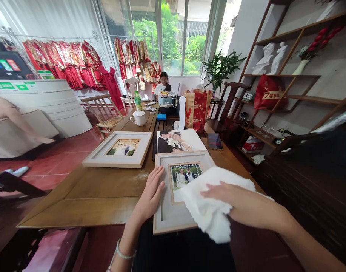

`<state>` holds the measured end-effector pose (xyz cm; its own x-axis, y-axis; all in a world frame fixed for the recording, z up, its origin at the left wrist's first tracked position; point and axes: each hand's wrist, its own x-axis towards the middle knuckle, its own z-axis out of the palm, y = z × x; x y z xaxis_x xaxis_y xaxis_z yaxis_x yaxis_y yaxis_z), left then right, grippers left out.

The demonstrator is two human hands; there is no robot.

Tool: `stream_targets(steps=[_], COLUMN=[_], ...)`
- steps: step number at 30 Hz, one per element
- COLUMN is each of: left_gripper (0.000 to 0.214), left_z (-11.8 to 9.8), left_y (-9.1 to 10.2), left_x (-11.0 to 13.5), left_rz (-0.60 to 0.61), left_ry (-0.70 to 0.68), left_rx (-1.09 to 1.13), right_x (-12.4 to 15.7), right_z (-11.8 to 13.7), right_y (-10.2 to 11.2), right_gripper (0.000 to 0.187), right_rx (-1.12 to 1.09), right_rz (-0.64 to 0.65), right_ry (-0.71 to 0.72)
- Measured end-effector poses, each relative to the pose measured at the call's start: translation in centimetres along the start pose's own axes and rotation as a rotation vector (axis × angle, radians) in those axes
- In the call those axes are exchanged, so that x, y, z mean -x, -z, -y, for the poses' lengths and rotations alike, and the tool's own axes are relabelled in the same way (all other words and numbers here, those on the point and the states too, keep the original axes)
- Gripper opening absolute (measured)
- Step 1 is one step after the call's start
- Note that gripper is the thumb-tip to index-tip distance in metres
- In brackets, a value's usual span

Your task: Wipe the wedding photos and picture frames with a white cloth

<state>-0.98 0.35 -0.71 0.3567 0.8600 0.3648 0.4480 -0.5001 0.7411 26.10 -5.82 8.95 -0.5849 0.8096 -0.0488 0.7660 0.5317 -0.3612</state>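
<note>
A pale framed wedding photo (167,211) lies at the near edge of the wooden table (105,189), partly over the edge. My left hand (152,192) rests flat on the frame's left border, fingers stretched out. My right hand (232,198) presses down on a white cloth (209,211) that covers the frame's right side and part of the picture; the fingers lie flat on the cloth.
A second framed photo (119,149) lies to the left, an unframed wedding print (180,140) behind. Farther back stand a white cup (139,118), a green bottle (137,100) and a red bag (197,109). A person (163,86) sits at the far end. Shelves (274,75) line the right wall.
</note>
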Motion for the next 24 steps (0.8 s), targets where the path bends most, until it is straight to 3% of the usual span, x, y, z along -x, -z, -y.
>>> stream_targets(steps=[2,5,7,10,14,18,21,24], left_gripper=[0.044,0.044,0.045,0.047,0.050,0.048,0.048,0.048], left_z=[0.3,0.5,0.4,0.2,-0.1,0.0,0.2,0.2], left_y=[0.0,0.0,-0.1,-0.1,-0.2,-0.1,0.0,0.2], left_x=[0.0,0.0,0.1,0.2,0.2,0.1,0.1,0.0], left_rz=[0.000,-0.009,-0.011,-0.024,-0.041,-0.023,-0.002,0.034], left_ry=[-0.036,-0.046,-0.022,0.044,0.093,0.066,0.005,-0.042], left_rx=[-0.003,0.006,0.016,0.051,0.107,0.062,0.009,-0.014], right_x=[-1.2,-4.4,-6.3,-7.6,-5.7,-1.5,1.3,2.2], right_z=[-1.4,-2.6,-2.1,0.1,3.0,3.7,2.9,1.0], right_y=[-0.3,-1.6,-2.6,-4.4,-5.1,-2.9,-0.8,-0.1], right_gripper=[0.061,0.075,0.081,0.084,0.085,0.065,0.061,0.066], right_rx=[0.051,0.062,0.026,-0.066,-0.180,-0.261,-0.198,0.008], right_rz=[-0.023,-0.085,-0.134,-0.128,-0.031,0.127,0.166,0.087], right_ry=[-0.140,-0.241,-0.234,-0.115,0.046,0.151,0.090,-0.089])
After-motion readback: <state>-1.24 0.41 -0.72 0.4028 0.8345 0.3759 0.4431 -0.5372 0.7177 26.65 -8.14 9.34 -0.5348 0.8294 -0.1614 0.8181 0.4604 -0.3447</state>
